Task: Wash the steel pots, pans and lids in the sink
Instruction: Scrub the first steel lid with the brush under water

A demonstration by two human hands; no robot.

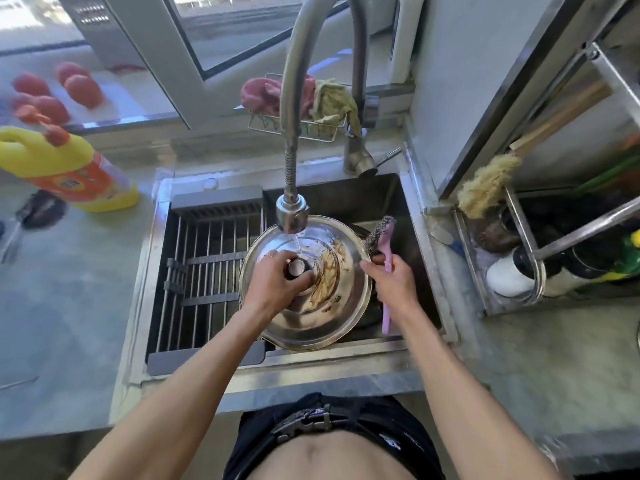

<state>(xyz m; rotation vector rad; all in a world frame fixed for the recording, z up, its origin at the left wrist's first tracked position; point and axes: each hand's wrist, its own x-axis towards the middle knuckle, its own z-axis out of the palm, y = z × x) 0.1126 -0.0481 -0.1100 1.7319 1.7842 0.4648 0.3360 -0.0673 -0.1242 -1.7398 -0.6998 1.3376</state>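
Left hand [277, 282] grips lid [311, 306] knob (right hand [393, 278] holds scrubber [381, 237]).

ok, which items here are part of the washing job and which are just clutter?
In use:
steel lid, brown residue, left hand holds its knob
pink-handled steel-wool scrubber, held in right hand
faucet head, water running onto lid
sink

Lying about:
yellow detergent jug
cloths in wire rack
tomatoes
straw brush

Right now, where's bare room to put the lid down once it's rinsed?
Free: the drain rack over the sink's left half, and bare counter in front of the yellow detergent bottle. Crowded: the sink's right half under the lid, and the right-hand shelf of bottles.
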